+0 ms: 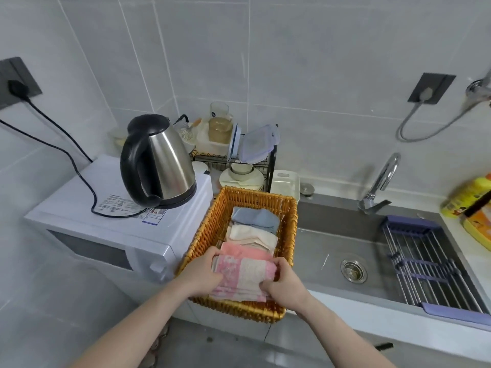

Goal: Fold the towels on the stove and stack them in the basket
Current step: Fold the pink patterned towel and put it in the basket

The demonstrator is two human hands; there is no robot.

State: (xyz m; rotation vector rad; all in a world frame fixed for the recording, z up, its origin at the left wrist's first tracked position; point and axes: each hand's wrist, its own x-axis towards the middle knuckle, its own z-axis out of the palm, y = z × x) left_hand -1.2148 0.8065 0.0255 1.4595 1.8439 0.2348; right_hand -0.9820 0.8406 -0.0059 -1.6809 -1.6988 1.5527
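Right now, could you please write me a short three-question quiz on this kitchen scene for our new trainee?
1. True or false: both hands hold the pink patterned towel over the near end of the wicker basket.
2. Multiple choice: the folded towel lying farthest from the person is A) pink, B) cream, C) blue.
3. Fill in: the steel kettle stands on top of the white ______.

Key:
1. True; the left hand and right hand grip its two ends.
2. C, the blue towel, beyond the cream towel.
3. Microwave.
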